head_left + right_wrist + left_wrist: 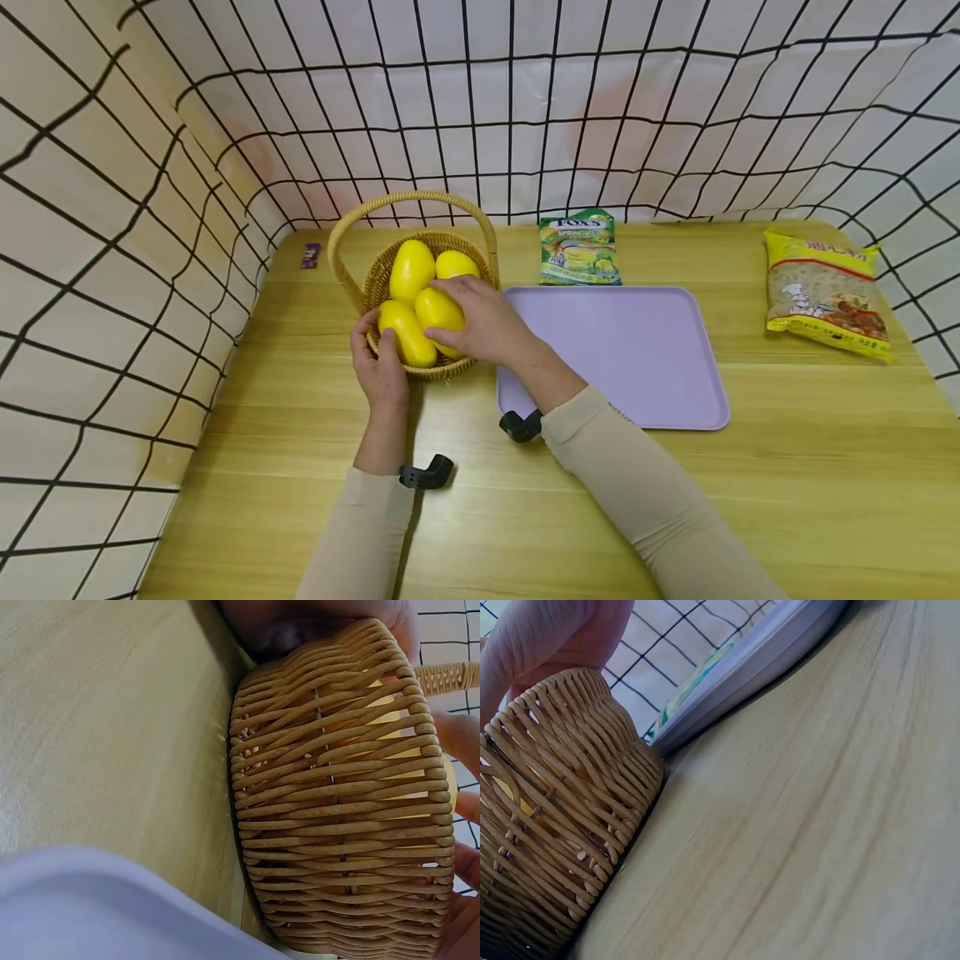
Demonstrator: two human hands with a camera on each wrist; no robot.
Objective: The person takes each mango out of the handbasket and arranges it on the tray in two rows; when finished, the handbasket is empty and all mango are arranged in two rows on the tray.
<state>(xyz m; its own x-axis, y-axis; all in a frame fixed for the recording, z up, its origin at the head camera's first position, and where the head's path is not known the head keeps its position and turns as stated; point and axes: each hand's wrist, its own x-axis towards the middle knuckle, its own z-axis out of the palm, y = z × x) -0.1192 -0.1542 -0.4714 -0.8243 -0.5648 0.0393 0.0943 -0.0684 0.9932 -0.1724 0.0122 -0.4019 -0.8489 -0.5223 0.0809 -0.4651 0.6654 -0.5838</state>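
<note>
A wicker basket with an arched handle stands on the left part of the table, holding several glossy yellow mangoes. My left hand grips its near left rim, thumb over the edge beside one long mango. From the right, my right hand pinches another mango between thumb and fingers, low among the others. Both wrist views show the woven side of the basket up close. There, the weave hides most of the fruit.
A lilac tray lies right of the basket, under my right forearm. Behind it is a green FOX'S candy bag. A yellow-edged food bag lies far right, a small purple packet far left. Black wire mesh encloses the table.
</note>
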